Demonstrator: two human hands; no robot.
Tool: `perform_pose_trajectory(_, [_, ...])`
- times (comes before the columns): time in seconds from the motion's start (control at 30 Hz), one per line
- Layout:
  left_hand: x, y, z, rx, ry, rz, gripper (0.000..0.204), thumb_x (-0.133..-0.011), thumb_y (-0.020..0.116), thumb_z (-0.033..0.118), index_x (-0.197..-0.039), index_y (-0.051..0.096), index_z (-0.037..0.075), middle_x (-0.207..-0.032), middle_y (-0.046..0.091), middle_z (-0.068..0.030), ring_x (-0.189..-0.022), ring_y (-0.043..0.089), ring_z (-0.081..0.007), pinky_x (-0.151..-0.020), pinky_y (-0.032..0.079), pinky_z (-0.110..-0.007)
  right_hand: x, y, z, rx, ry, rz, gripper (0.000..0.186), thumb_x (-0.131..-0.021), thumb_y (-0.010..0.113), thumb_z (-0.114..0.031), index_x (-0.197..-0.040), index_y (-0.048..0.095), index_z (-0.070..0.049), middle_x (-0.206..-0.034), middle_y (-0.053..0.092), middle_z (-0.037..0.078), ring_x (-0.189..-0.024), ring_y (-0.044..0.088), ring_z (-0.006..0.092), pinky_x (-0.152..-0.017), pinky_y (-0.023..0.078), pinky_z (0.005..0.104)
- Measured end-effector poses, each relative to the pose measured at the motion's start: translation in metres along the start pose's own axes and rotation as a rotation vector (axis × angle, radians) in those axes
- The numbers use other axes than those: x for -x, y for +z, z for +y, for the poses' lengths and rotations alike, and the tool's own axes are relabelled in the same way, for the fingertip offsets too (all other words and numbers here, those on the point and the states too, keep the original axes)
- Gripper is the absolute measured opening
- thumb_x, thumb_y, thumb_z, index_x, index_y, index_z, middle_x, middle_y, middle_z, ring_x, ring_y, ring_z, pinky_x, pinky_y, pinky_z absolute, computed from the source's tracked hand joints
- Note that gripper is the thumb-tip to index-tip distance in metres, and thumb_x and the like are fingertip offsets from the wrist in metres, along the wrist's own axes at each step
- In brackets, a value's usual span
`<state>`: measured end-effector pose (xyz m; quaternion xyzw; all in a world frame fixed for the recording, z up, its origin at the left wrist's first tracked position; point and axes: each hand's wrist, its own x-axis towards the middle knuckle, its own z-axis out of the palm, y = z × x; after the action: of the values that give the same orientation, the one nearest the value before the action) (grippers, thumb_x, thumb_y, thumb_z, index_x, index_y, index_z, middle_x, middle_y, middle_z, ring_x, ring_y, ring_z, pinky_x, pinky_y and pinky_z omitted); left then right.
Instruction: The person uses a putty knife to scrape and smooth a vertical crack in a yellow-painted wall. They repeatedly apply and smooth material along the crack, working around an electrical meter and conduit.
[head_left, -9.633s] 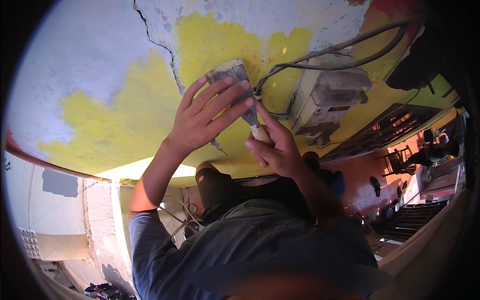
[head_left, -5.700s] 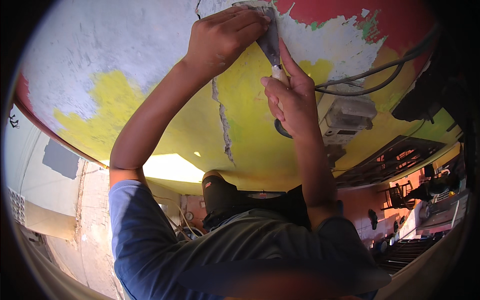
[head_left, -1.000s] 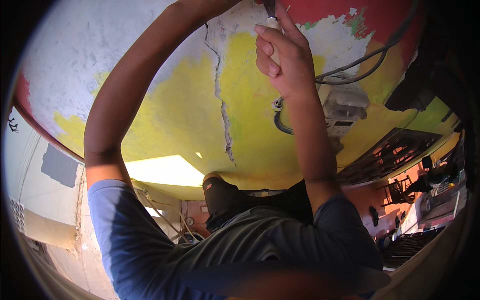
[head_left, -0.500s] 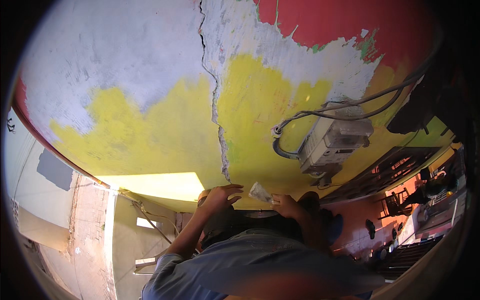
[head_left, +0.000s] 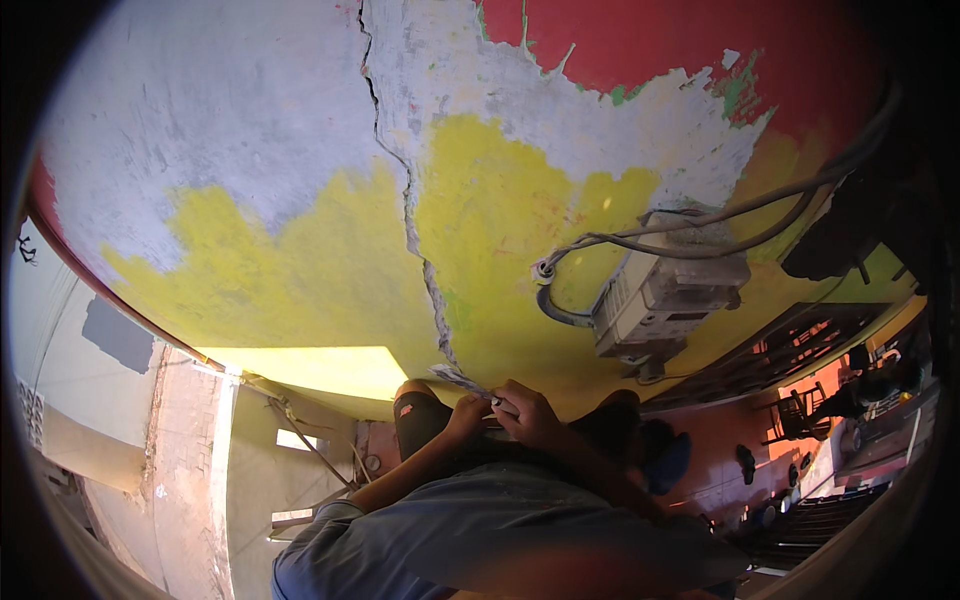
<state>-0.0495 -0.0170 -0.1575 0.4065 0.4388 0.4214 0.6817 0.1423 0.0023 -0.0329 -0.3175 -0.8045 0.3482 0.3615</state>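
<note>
Both hands meet low against a cracked wall (head_left: 300, 180) of peeling yellow, grey and red paint. The right hand (head_left: 530, 415) has its fingers curled around a scraper (head_left: 462, 380), its blade at the crack's lower end; the left hand (head_left: 465, 412) pinches beside it. A grey box (head_left: 660, 290) with cables hangs nearby.

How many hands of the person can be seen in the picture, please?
2. The left hand and the right hand are together low at the centre, on a scraper, below the cracked wall.
</note>
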Motion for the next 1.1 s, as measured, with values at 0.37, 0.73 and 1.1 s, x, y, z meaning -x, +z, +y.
perform_pose_trajectory(0.37, [0.040, 0.032, 0.056, 0.701, -0.275, 0.039, 0.057, -0.110, 0.033, 0.050, -0.146, 0.048, 0.007, -0.132, 0.064, -0.0151, -0.118, 0.061, -0.0251, -0.107, 0.045, -0.047, 0.026, 0.030, 0.080, 0.247, 0.126, 0.214, 0.027, -0.083, 0.071, -0.012, -0.109, 0.069, -0.006, -0.094, 0.064, 0.012, -0.088, 0.068, 0.0356, -0.077, 0.053, 0.0442])
perform_pose_trajectory(0.73, [0.041, 0.049, 0.077, -0.130, 0.287, 0.171, 0.024, -0.107, 0.055, 0.016, -0.124, 0.064, 0.002, -0.114, 0.074, -0.0152, -0.083, 0.072, -0.0236, -0.079, 0.058, -0.036, 0.068, -0.019, 0.064, 0.682, 0.417, -0.082, 0.022, -0.088, 0.070, -0.018, -0.107, 0.072, -0.008, -0.085, 0.072, 0.013, -0.091, 0.070, 0.0330, -0.103, 0.043, 0.0468])
perform_pose_trajectory(1.1, [0.045, 0.012, 0.292, -1.537, 1.356, 0.231, 0.081, -0.075, 0.080, 0.064, -0.137, 0.064, 0.013, -0.148, 0.059, -0.0062, -0.133, 0.057, -0.0278, -0.117, 0.036, -0.049, -0.052, -0.102, -0.106, -0.633, 0.259, -0.230, 0.055, -0.108, 0.046, -0.009, -0.160, 0.029, -0.002, -0.084, 0.056, 0.004, -0.059, 0.047, 0.0070, -0.055, 0.043, 0.0236])
